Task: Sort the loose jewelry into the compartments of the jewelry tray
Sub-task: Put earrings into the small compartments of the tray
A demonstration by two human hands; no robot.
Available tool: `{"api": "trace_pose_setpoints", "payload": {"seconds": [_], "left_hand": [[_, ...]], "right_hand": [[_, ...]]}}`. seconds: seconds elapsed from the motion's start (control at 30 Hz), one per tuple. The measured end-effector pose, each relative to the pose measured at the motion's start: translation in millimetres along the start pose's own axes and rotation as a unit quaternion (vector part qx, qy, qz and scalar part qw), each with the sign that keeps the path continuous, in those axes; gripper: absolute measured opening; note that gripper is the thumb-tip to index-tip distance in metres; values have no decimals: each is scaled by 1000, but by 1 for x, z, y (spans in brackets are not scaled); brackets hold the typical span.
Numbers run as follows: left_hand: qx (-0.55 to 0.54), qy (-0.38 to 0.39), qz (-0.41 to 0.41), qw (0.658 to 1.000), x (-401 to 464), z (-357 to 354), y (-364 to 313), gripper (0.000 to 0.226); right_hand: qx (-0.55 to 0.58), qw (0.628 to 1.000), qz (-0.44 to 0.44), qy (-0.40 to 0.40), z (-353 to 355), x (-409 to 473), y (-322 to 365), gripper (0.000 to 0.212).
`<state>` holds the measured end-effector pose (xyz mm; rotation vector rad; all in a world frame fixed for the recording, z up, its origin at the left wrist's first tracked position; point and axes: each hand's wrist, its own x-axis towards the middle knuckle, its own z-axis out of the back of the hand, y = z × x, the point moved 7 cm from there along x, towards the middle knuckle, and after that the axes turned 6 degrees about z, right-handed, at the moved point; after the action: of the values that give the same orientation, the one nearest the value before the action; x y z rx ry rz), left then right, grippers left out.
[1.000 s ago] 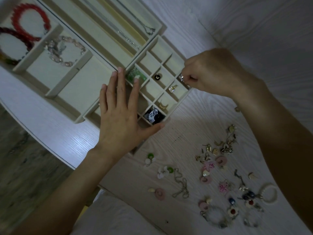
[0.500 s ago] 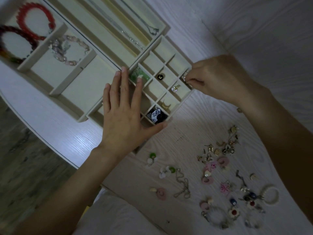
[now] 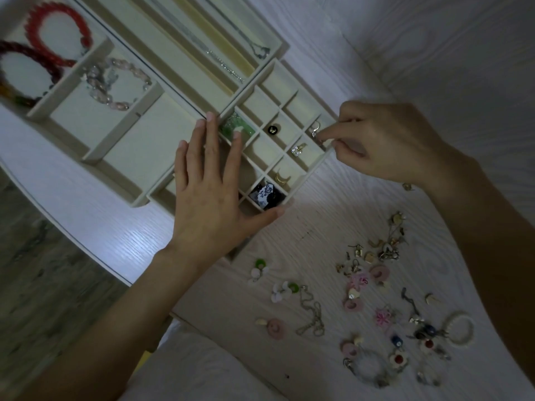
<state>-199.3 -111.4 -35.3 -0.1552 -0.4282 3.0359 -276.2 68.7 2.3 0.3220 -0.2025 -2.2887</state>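
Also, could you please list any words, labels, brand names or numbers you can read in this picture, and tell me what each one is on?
None: no readable text anywhere in the head view.
The jewelry tray bears no label or brand mark.
The black-and-white piece in a small compartment has a blue pattern, not letters.
The black round piece carries a small gold motif, too small to tell.

Matt cream fabric-lined jewelry tray (image 3: pixel 162 140), pale wood-grain table (image 3: pixel 347 198), glossy red bead bracelet (image 3: pixel 58 33), shiny metal ring (image 3: pixel 314 129)
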Motion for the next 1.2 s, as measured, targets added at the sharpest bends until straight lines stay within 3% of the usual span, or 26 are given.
{"api": "trace_pose_setpoints", "payload": {"seconds": [0.8,1.2], "left_hand": [[5,8,5,1000,-1,-1,1,109],[8,3,3,1000,-1,0,-1,108]], "right_hand": [[34,996,-54,-58,5,-4,-1,31],[40,997,-62,-35,-1,-4,-3,32]]}}
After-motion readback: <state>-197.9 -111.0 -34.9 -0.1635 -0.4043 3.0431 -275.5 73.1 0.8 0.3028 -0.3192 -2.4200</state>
